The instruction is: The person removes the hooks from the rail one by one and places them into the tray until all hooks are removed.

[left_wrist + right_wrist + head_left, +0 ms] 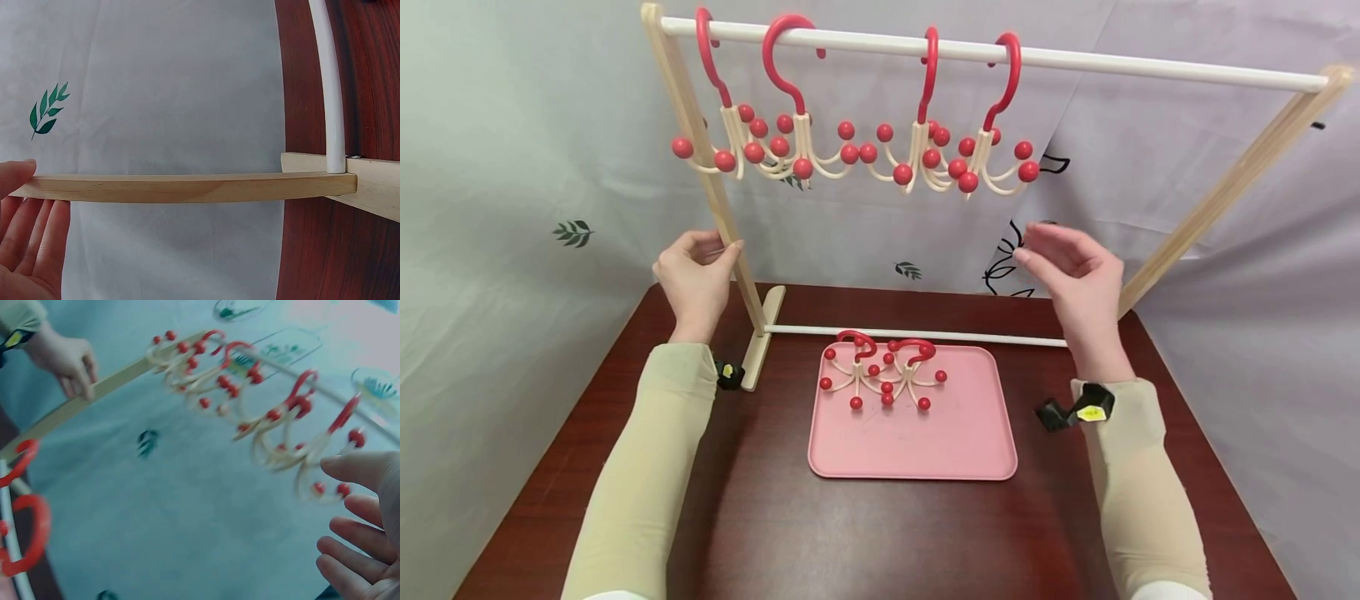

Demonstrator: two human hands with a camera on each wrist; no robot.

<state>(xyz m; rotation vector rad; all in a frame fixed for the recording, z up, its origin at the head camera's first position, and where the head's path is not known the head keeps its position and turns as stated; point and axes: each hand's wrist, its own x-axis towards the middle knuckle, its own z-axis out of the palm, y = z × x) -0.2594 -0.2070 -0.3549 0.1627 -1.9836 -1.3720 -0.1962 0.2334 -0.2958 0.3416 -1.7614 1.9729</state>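
Observation:
My left hand pinches the left wooden post of a hanging rack between thumb and fingers. In the head view my right hand is in the air below the rail and touches nothing; its fingers are loosely bent. Several hangers with red hooks and cream arms tipped by red balls hang from the white top rail. The rightmost hanging hanger is nearest the right hand. Two more such hangers, a left one and a right one, lie on a pink tray.
The rack's right post slants down behind the right hand. A white lower bar runs behind the tray, and the left wooden foot stands on the dark red table. Pale cloth hangs around the table.

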